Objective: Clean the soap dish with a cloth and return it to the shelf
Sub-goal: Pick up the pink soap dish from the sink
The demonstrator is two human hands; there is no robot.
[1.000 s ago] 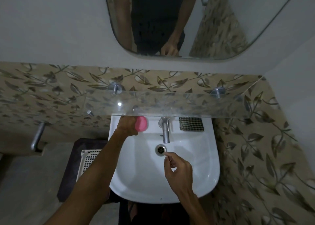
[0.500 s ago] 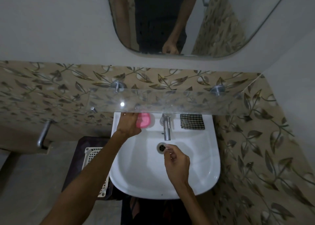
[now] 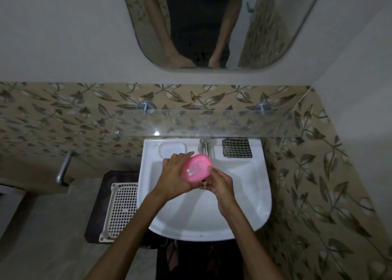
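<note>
Both your hands, left hand [image 3: 172,177] and right hand [image 3: 218,181], hold the pink soap dish [image 3: 197,167] over the sink [image 3: 244,195], so next you need the checked cloth [image 3: 237,148] to wipe it.

- We are looking at a home bathroom, seen from above a white wash basin [image 3: 250,205] in the lower middle of the frame.
- We see a metal tap [image 3: 204,145] at the basin's back edge, with a checked cloth [image 3: 237,148] lying on the rim to its right.
- We see a clear glass shelf [image 3: 233,122] on two metal pegs across the middle, fixed to leaf-patterned tiles [image 3: 63,110].
- We see a rounded mirror [image 3: 265,25] on the plain wall at the top.
- We see a metal bar [image 3: 63,167] at the left and a white plastic basket [image 3: 121,209] on the floor at lower left.
</note>
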